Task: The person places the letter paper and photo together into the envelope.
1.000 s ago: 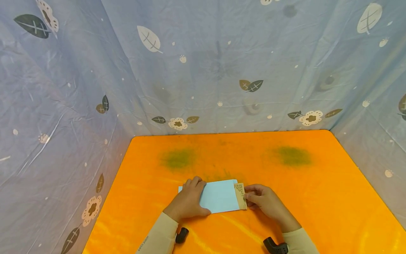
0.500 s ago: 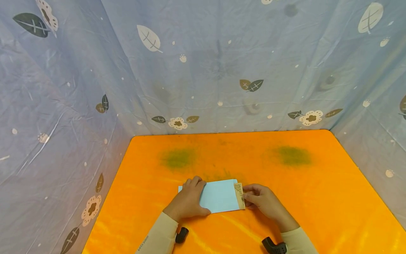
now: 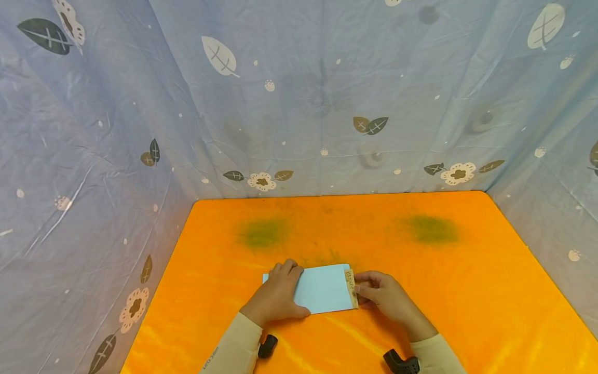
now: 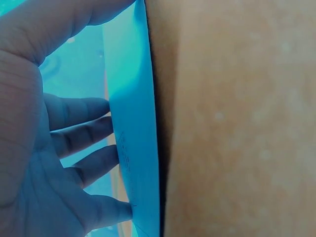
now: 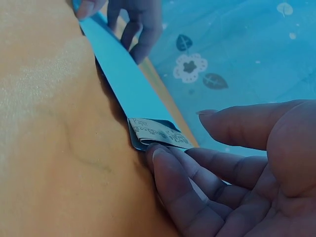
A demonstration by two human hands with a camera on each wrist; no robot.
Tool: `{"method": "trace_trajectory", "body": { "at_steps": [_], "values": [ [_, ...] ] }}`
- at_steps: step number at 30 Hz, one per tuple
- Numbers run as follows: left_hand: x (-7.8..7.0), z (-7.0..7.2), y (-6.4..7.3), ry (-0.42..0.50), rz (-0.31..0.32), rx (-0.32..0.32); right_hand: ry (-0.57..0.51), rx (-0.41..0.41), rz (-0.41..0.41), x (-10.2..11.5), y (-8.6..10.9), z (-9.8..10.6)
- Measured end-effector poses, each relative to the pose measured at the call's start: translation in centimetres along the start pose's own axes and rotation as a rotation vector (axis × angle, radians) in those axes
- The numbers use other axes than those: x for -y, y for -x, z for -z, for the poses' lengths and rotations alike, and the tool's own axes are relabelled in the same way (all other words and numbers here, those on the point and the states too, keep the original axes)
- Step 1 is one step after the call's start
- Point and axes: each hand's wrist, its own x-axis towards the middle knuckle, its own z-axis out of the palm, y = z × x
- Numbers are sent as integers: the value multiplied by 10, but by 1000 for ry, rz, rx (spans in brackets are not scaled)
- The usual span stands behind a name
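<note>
A light blue envelope (image 3: 324, 288) lies on the orange tabletop. My left hand (image 3: 277, 293) spans its left part and grips it by the edges, thumb at the near edge. In the left wrist view, the left hand's fingertips (image 4: 101, 163) touch the envelope's far edge (image 4: 133, 123). A folded tan paper (image 3: 351, 289) with dark print sticks out of the envelope's right end as a narrow strip. My right hand (image 3: 385, 296) holds this strip at its outer edge. In the right wrist view, the thumb meets the folded paper (image 5: 155, 132), while one finger stands apart above. Most of the paper is hidden inside.
An orange cloth-covered table (image 3: 336, 228) with two dark greenish patches surrounds the envelope. Blue patterned curtains (image 3: 299, 104) close off the back and both sides. A black strap piece (image 3: 268, 346) is at the left wrist, another (image 3: 401, 361) at the right.
My right hand has moved slightly left, and the folded paper has slid further into the envelope, leaving a narrower strip out. The left hand and the envelope have stayed put.
</note>
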Motion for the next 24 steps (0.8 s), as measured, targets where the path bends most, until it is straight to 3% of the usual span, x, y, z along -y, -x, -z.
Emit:
{"method": "trace_trajectory", "body": {
  "at_steps": [24],
  "values": [
    [1,-1,0,14,4,3,-20,45,-10,4,-5,-8]
  ]
}}
